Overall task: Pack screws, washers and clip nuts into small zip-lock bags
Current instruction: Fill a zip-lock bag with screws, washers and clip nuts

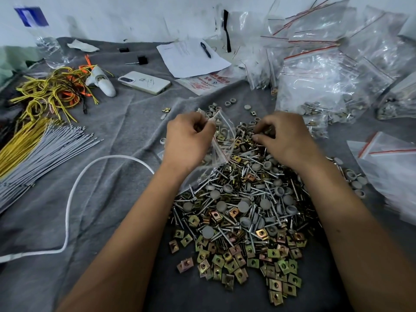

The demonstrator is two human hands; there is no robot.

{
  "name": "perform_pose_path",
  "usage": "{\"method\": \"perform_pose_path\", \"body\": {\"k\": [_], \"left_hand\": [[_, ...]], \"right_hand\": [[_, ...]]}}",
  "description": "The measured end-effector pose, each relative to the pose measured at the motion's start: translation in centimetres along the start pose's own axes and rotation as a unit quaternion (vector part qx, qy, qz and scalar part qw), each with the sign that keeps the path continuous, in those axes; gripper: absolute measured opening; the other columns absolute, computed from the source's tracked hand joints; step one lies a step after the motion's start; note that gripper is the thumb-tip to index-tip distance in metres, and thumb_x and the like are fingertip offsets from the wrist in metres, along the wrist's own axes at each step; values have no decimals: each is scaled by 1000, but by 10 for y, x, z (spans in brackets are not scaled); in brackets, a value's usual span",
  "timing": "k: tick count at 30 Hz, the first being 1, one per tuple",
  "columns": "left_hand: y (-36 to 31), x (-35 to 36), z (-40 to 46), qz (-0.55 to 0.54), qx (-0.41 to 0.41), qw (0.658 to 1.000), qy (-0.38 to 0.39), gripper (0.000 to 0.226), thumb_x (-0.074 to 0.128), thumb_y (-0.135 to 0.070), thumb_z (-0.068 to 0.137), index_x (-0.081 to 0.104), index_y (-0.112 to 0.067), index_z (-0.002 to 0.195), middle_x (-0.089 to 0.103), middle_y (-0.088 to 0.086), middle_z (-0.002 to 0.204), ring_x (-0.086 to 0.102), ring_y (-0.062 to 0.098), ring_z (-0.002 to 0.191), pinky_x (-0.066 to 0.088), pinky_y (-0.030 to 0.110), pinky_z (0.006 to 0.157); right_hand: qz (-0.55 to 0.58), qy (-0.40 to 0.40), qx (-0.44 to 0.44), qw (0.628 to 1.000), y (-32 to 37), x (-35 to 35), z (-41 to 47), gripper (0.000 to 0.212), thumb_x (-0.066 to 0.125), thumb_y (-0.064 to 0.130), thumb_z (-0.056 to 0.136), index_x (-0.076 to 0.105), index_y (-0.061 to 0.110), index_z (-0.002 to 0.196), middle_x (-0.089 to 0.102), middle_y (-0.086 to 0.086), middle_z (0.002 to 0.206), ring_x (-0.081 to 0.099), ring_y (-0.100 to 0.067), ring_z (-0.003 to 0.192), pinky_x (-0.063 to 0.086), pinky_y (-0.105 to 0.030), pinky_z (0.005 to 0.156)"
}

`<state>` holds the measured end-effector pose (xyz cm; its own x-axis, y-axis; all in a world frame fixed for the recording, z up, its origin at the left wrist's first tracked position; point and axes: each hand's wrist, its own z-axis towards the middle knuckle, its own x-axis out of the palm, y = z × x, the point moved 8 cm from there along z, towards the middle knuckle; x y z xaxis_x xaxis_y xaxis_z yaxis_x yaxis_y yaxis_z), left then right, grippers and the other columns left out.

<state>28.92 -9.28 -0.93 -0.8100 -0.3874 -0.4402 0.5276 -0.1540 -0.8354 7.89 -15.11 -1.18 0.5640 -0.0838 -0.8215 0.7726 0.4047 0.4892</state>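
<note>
A small zip-lock bag (221, 136) hangs over the far edge of the big heap of hardware (243, 212), its red-striped mouth pinched in the curled fingers of the left hand (188, 140). A few pieces already lie inside it. Just right of the bag, the right hand (283, 136) is down on the heap with fingertips curled into the parts, seemingly nipping something small, though what exactly I cannot make out.

The heap itself is a mix: silver screws (225, 235) tangled through the middle, grey round washers (221, 206) scattered on top, and brass-coloured square clip nuts (227, 260) spilling along its near edge. All of it sits on a grey cloth (112, 199).

Right of the heap and beyond it, filled bags (319, 86) are piled up, with empty ones (387, 158) nearer. Left of the heap a white cable (69, 208) loops across the cloth, then grey ties (45, 152) and yellow cords (47, 91). Beyond the heap lie a phone (144, 82), paper (193, 57) and a pen (205, 49).
</note>
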Motion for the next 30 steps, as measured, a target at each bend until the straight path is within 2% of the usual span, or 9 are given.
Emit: {"method": "perform_pose_path", "body": {"k": [2, 5, 11, 16, 18, 22, 25, 27, 30], "left_hand": [[2, 0, 1, -1, -11, 1000, 4, 34, 66, -16, 97, 62, -2, 67, 54, -5, 50, 48, 8, 43, 37, 22, 45], [7, 1, 1, -22, -38, 999, 17, 37, 67, -18, 98, 59, -13, 62, 51, -10, 45, 46, 7, 41, 38, 23, 46], [7, -3, 1, -41, -48, 998, 15, 37, 67, -19, 99, 63, 5, 72, 53, -1, 50, 46, 12, 43, 39, 26, 51], [3, -1, -1, -39, -40, 998, 27, 35, 67, -19, 98, 64, 4, 72, 53, 1, 51, 44, 13, 44, 39, 29, 52], [3, 0, -1, -41, -37, 998, 31, 35, 67, -19, 97, 64, 5, 72, 53, 1, 51, 43, 14, 45, 39, 30, 52], [2, 2, 0, -42, -36, 998, 40, 36, 68, -20, 97, 64, 4, 71, 49, -9, 46, 39, 4, 41, 34, 25, 49], [2, 1, 1, -56, -34, 997, 41, 37, 68, -19, 98, 64, 7, 72, 50, -2, 49, 38, 5, 41, 33, 22, 46], [3, 1, 1, -60, -35, 997, 41, 38, 68, -19, 98, 63, 8, 72, 49, -5, 47, 37, 4, 39, 32, 17, 44], [3, 1, 0, -52, -37, 997, 39, 39, 68, -21, 98, 62, 8, 72, 47, -7, 46, 35, 4, 38, 32, 19, 44]], "right_hand": [[15, -15, 12, 1000, -2, -3, -1, 13, 83, 20, 85, 77, 19, 97, 64, 9, 85, 63, -11, 80, 52, -26, 83], [21, -40, 25, 999, -5, -9, 0, 15, 83, 16, 85, 77, 19, 99, 66, 9, 84, 64, -8, 78, 51, -21, 78], [75, -112, 23, 991, -2, -23, -2, 17, 78, 8, 87, 77, 20, 99, 67, 10, 84, 61, 4, 75, 46, -7, 67], [157, -132, -99, 974, 31, -32, -14, 19, 80, 8, 86, 76, 12, 104, 73, 3, 93, 70, -5, 84, 57, -18, 78], [180, -108, -148, 967, 49, -26, -18, 21, 82, 7, 84, 77, 8, 104, 75, 0, 94, 72, -8, 85, 59, -21, 78], [152, -59, -192, 968, 68, -12, -19, 25, 86, 9, 80, 78, 9, 104, 75, 2, 97, 72, -3, 84, 57, -17, 79], [164, -101, -181, 964, 61, -20, -18, 20, 83, 11, 84, 77, 9, 103, 75, 2, 96, 72, -4, 85, 57, -17, 78], [162, -141, -152, 965, 50, -28, -18, 14, 77, 11, 90, 76, 11, 104, 74, 3, 93, 70, -3, 83, 56, -15, 76], [80, -131, -46, 987, 22, -27, -8, 12, 71, 16, 95, 76, 15, 105, 74, 3, 92, 68, -8, 82, 54, -21, 78]]}}
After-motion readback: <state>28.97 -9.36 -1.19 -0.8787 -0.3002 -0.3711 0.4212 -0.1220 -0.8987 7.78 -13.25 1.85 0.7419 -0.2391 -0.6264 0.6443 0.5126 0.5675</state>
